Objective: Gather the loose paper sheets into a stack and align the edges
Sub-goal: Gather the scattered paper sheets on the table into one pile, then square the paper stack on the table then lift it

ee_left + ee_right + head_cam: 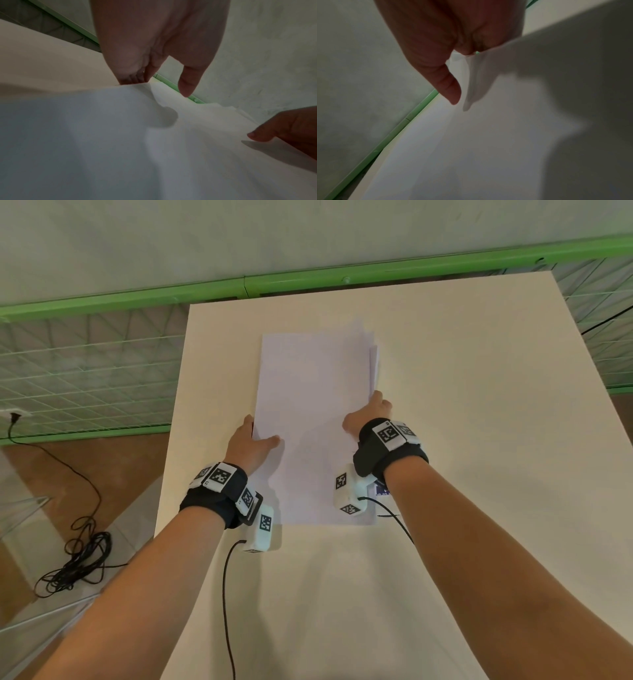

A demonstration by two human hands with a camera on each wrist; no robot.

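A stack of white paper sheets lies lengthwise on the cream table. My left hand holds the stack's left edge, fingers tucked down at the edge and thumb over the top sheet. My right hand holds the right edge the same way. At the far right corner several sheets stick out, fanned and uneven. In the left wrist view my left hand meets the paper at its edge. In the right wrist view my right hand lifts the sheet edges slightly.
A green rail with wire mesh runs behind the table's far edge. A black cable lies coiled on the floor to the left. The table reaches out to the right of the stack.
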